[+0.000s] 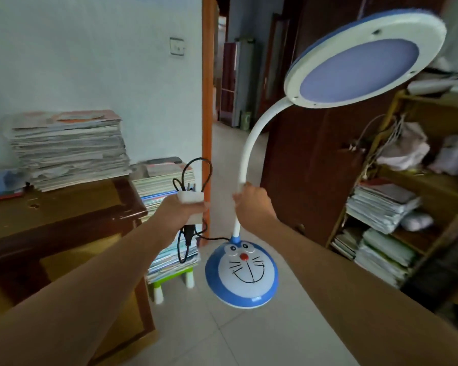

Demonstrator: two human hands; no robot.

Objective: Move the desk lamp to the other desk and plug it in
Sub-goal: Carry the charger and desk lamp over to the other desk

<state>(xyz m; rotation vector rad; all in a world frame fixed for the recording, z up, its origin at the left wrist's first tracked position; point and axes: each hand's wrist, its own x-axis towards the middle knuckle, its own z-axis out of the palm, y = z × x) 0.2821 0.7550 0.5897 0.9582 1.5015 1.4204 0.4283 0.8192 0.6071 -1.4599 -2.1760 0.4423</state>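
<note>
Both hands are raised in front of the person, over a tiled floor point(249, 339). Left hand point(181, 211) grips a white plug point(191, 204), with loops of black cord point(193, 207) hanging above and below the fist. Right hand point(253, 204) is closed around the white bendy neck of the lamp point(245, 273), which hangs in the air, its blue cartoon-cat base below and round head up at right. At left stands a brown desk point(64, 207) bearing a paper stack point(69, 151). A shelf point(407, 180) stands at right.
</note>
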